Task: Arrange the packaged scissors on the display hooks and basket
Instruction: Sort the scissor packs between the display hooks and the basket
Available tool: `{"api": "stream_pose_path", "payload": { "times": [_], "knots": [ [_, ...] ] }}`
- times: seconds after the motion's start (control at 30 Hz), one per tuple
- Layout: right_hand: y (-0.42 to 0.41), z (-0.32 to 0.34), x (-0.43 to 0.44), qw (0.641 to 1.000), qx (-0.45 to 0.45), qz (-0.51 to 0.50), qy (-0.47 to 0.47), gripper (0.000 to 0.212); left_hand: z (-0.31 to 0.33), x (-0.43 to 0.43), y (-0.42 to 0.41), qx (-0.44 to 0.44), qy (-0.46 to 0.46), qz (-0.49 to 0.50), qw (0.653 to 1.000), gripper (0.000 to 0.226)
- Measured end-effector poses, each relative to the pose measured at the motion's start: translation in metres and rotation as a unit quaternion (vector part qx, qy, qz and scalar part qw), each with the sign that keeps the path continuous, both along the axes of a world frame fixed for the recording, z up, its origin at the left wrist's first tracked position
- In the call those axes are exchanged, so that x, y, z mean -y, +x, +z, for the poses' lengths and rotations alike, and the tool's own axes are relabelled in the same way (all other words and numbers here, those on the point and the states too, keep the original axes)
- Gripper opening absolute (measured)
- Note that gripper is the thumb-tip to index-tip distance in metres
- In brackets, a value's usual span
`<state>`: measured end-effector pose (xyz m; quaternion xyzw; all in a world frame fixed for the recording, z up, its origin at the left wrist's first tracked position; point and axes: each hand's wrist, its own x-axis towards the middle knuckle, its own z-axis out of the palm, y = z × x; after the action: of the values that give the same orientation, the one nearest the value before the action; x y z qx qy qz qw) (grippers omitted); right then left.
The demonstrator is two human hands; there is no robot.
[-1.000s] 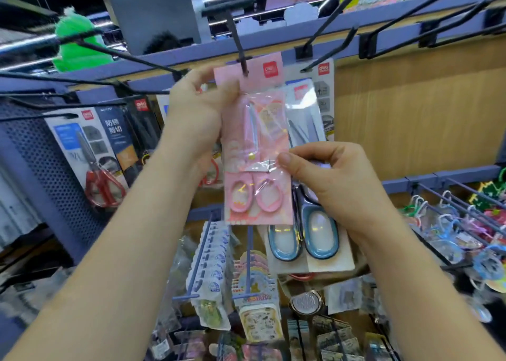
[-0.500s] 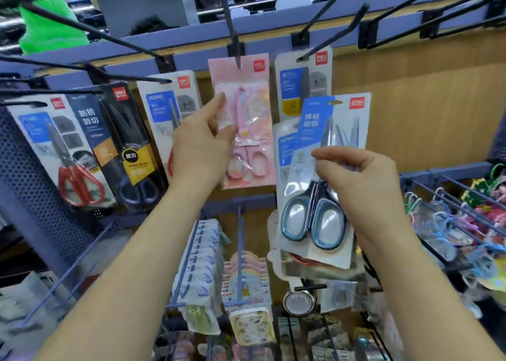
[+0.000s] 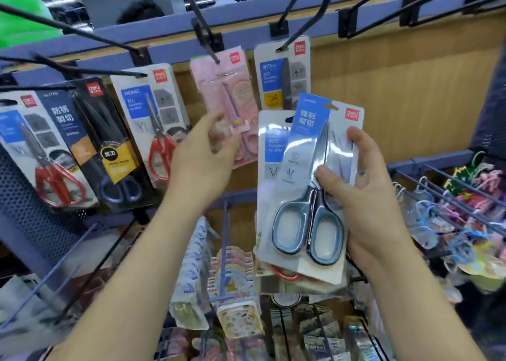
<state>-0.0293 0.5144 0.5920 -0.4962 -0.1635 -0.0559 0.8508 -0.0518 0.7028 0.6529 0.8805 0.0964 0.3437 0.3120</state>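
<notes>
Blue-handled scissors pack [image 3: 315, 185], perhaps tilted

Wood-grain back panel [image 3: 410, 92], blue crossbar [image 3: 246, 22], perforated side panel [image 3: 24, 196], bright shop light

A blue rail [image 3: 246, 29] runs along the top of a wooden wall [image 3: 405, 92]. Black hooks [image 3: 204, 32] stick out from it. Five packs hang on them side by side: a pack with red scissors [image 3: 41, 155], a black pack [image 3: 109, 141], another red scissors pack [image 3: 153, 119], a pink pack [image 3: 227, 92] and a white and blue pack [image 3: 282, 76]. A lower rail [image 3: 238, 197] has blue hooks [image 3: 226, 251] with small packs [image 3: 193, 265] hanging on them.
</notes>
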Motion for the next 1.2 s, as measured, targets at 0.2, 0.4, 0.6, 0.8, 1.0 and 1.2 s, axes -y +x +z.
{"api": "stream_pose_path", "payload": {
  "times": [0.2, 0.4, 0.6, 0.8, 1.0, 1.2],
  "knots": [
    [-0.013, -0.009, -0.011, 0.997, -0.005, 0.07, 0.044, 0.045, -0.055, 0.049, -0.052, 0.0, -0.319, -0.192, 0.928, 0.027],
    [-0.015, -0.007, 0.004, 0.999, 0.037, 0.001, 0.02, 0.038, -0.067, 0.029, -0.067, 0.1, -0.304, -0.106, 0.942, 0.024],
    [-0.016, -0.012, 0.01, 0.999, -0.009, -0.045, -0.016, 0.046, -0.069, 0.01, -0.096, 0.137, -0.296, -0.058, 0.944, 0.022],
    [-0.038, -0.007, -0.005, 0.994, 0.027, 0.017, -0.106, 0.026, -0.063, -0.002, -0.113, 0.164, -0.327, -0.07, 0.928, 0.02],
    [-0.068, -0.002, -0.024, 0.966, 0.055, 0.131, -0.215, 0.034, -0.067, 0.014, -0.114, 0.163, -0.367, -0.107, 0.91, 0.021],
    [-0.071, -0.011, -0.02, 0.969, -0.002, 0.191, -0.159, 0.012, -0.065, 0.024, -0.108, 0.14, -0.375, -0.178, 0.899, 0.028]
  ]
}}
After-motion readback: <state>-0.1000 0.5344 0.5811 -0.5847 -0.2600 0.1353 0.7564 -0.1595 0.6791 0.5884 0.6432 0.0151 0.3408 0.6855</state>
